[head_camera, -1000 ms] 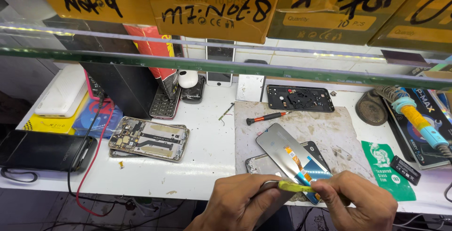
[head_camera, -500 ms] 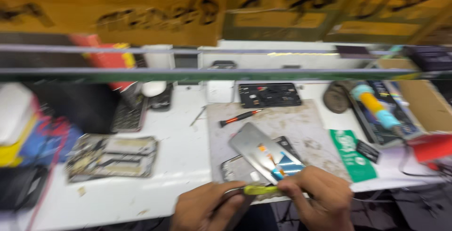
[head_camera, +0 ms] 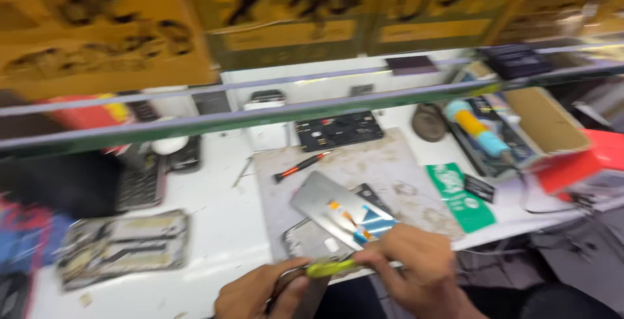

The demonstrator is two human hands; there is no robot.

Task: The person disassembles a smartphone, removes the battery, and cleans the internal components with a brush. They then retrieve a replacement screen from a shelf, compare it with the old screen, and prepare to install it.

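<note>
**Two hands on a yellow-handled tool at the bench's front edge**

The left hand [head_camera: 260, 293] sits low at the front edge of the white bench [head_camera: 221, 228], fingers curled round the metal end of a yellow-handled tool [head_camera: 325, 267]. The right hand [head_camera: 409, 264] is closed over the other end of the same tool, fingers bent tight against it. The picture is blurred, so the tool's exact kind cannot be told.

Just above the right hand, a phone screen panel [head_camera: 338, 208] with orange and blue flex strips lies tilted across an opened phone frame [head_camera: 309, 241], both on a stained grey work mat [head_camera: 377, 169]. The mat's near edge reaches almost to the bench edge, leaving little room in front of the hands. Bare white surface opens to the left of the mat.

A red-handled screwdriver [head_camera: 300, 165] lies at the mat's upper left. A black screw tray [head_camera: 338, 130] sits beyond the mat; its contents are too blurred to tell. A green packet [head_camera: 458, 195] lies right of the mat. An open cardboard box [head_camera: 546, 120] stands far right, a blue-and-yellow soldering iron [head_camera: 478, 130] beside it. Another dismantled phone chassis [head_camera: 123, 247] lies far left.
</note>
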